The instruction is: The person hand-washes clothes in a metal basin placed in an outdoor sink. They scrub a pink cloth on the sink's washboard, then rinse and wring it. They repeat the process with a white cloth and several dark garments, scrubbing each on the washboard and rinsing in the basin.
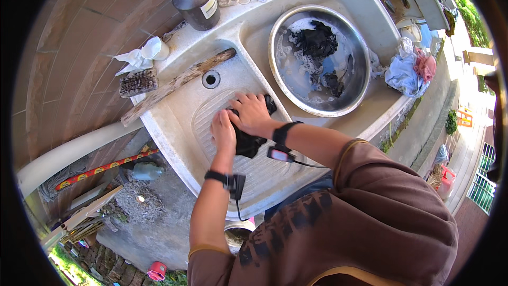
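Wet black cloth (248, 145) lies bunched on the ribbed washboard (254, 178) of a pale stone laundry sink. My left hand (224, 133) grips its left edge, fingers pointing up the board. Laid over the top of the cloth, my right hand (252, 115) bears down on it with fingers bent, touching my left hand near the thumb. Both hands are slightly blurred, and part of the cloth is hidden under them. In the basin to the right, a steel bowl (278, 75) holds sudsy water and more black cloth (317, 41).
A wooden stick (178, 83) slants across the sink's upper left, past the drain hole (211, 79). A scrubbing brush (139, 82), paper cup (154, 49) and dark pump bottle (196, 4) stand along the back ledge. Light blue cloth (406, 73) hangs over the right rim. A bucket (238, 232) sits below.
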Action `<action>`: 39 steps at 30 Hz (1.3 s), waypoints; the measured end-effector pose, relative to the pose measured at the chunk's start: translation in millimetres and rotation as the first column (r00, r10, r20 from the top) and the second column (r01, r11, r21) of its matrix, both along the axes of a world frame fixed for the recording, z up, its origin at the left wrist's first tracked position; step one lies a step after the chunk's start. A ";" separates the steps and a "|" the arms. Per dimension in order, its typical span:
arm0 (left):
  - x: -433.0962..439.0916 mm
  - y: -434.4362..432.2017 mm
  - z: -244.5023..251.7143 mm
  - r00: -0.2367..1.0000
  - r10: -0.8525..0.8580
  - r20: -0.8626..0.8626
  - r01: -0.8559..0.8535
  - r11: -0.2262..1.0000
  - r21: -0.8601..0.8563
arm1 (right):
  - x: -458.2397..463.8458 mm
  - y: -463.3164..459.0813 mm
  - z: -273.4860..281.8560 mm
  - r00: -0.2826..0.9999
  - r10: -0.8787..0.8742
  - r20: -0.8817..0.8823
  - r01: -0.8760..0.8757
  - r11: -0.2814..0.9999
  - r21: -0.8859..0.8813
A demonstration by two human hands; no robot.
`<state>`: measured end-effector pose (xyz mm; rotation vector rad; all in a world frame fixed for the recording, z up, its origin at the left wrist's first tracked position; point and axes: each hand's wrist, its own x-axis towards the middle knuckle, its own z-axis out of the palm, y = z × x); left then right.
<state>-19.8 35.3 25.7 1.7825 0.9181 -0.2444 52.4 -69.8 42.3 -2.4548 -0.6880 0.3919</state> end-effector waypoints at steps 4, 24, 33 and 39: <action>-43.0 -45.9 30.8 0.972 -0.183 0.147 0.079 0.844 0.530 | -25.2 -42.9 17.6 0.927 0.208 0.311 -0.281 0.936 0.211; 2.2 -1.6 65.2 0.945 0.265 -0.189 -0.325 0.719 -0.614 | 29.5 -126.8 88.7 0.804 -0.238 -0.544 0.435 0.860 0.266; 107.3 -123.7 140.0 0.785 0.385 0.486 -0.187 0.894 -0.406 | 85.3 -306.0 128.7 0.620 -0.131 -0.773 0.779 0.218 0.588; 123.3 -219.6 127.4 0.926 -0.015 0.378 0.037 0.998 -0.053 | 81.0 -358.2 73.1 0.644 -0.234 -0.728 0.710 0.536 0.456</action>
